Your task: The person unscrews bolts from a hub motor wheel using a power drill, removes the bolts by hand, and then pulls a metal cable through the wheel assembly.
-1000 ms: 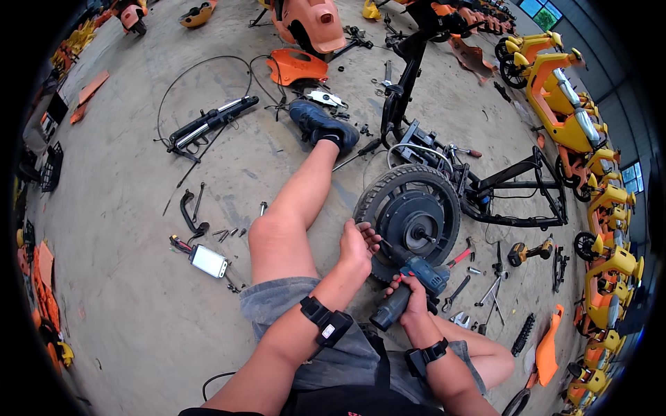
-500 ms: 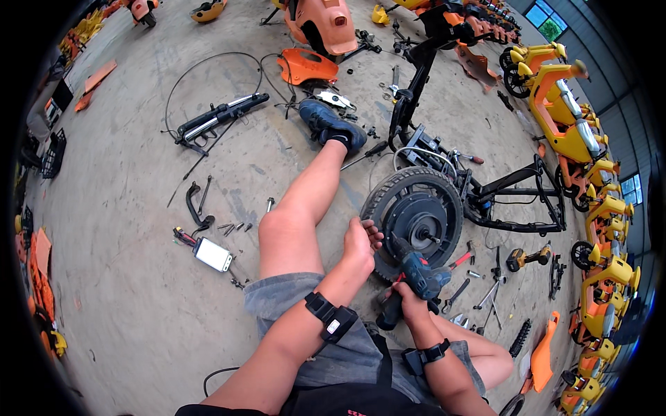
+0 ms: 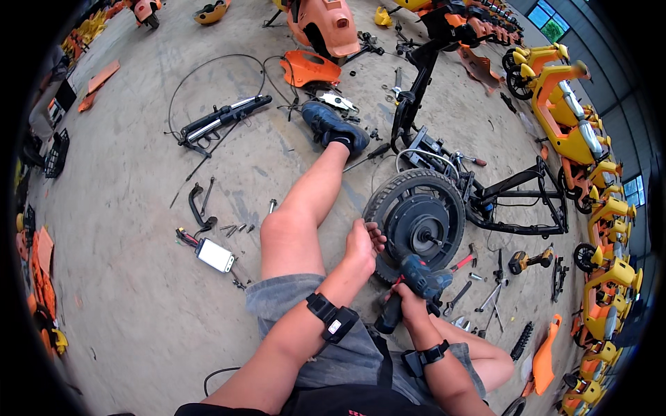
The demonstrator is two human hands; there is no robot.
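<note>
My right hand (image 3: 411, 305) grips a blue and black cordless drill (image 3: 422, 279) by its handle, the tool's body low in front of the wheel. The wheel (image 3: 416, 220) has a black knobby tyre and a hub motor with an axle stub in its middle. Beside the tyre's left edge is my left hand (image 3: 363, 247), palm turned up and fingers curled in; whatever they may hold is hidden. Behind the wheel lies a black scooter frame (image 3: 517, 191) with a cable looped over it.
A red-handled hammer (image 3: 463, 261), wrenches and a second, yellow drill (image 3: 531, 259) lie at right. On the left are a fork assembly (image 3: 225, 119), a silver controller box (image 3: 215, 256) and bolts. Orange panels (image 3: 311, 68) lie ahead; yellow scooters (image 3: 562, 125) line the right side.
The drill has tilted and its nose has drawn back slightly from the hub. My left hand stays beside the tyre, and the view has shifted a little.
</note>
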